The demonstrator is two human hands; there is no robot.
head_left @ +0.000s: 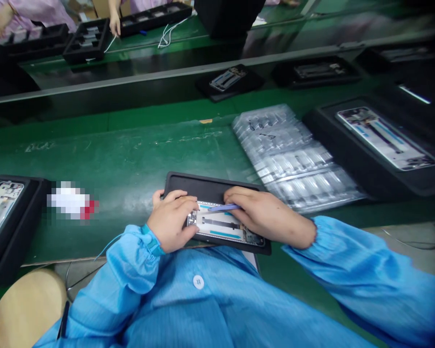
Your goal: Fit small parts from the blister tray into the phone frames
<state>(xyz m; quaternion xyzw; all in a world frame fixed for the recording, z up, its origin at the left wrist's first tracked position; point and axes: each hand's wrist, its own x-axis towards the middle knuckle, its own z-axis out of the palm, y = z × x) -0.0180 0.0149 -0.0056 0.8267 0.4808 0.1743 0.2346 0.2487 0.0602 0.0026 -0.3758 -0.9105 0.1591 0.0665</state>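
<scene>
An opened phone (217,224) lies in a black foam tray (210,183) in front of my body, its insides facing up with blue strips and a dark flex cable. My left hand (174,220) grips the phone's left end, thumb and fingers on either side of the circuit board there. Between the fingers of my right hand (264,212) is a slim lavender stick-like tool (223,208). Its tip points left, over the upper blue strip; whether it touches cannot be made out. The phone's right end is partly under my right hand.
Clear plastic blister trays (293,159) lie right of the foam tray. Other opened phones rest on black trays at far left (2,212), right (387,137) and on the line behind (228,77). A wooden stool (27,309) stands lower left. Across the line, co-workers' hands (115,21) show.
</scene>
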